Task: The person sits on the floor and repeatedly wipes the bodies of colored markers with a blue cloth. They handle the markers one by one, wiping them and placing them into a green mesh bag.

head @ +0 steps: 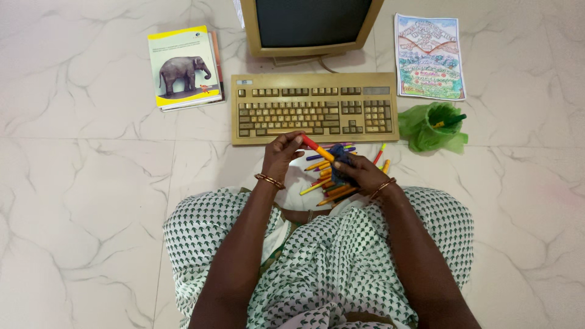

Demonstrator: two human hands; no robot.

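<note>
Where: a person sits on a pale marble floor point(91, 183), looking down at both hands in front of the lap.
Left hand: the left hand point(281, 152) is closed. Its fingers pinch the red end of a red and orange pen point(318, 148).
Right hand: the right hand point(361, 173) is curled around a dark blue thing point(341, 157). It may be a cloth or a pouch; I cannot tell which. The other end of the pen touches it.
Pen: it is held up off the floor, tilted, between the two hands, just below the keyboard point(314, 108).
Pile: many more pens point(326, 183), mostly orange and yellow, lie loose on the floor under the hands. A few lie a bit further right.
Step now: I think the one pen is being handled with the blue thing, maybe wiped or pushed in. It looks like one pen out of many, so most of the pile seems left to do.
Next move needs: a steady pinch by the left hand, and the right hand keeping the blue thing snug on the pen so it does not slip.
Around: an old monitor point(311, 24), a book with an elephant point(183, 67), a coloured picture sheet point(429, 58), and a green plastic bag point(436, 127) with something inside.
</note>
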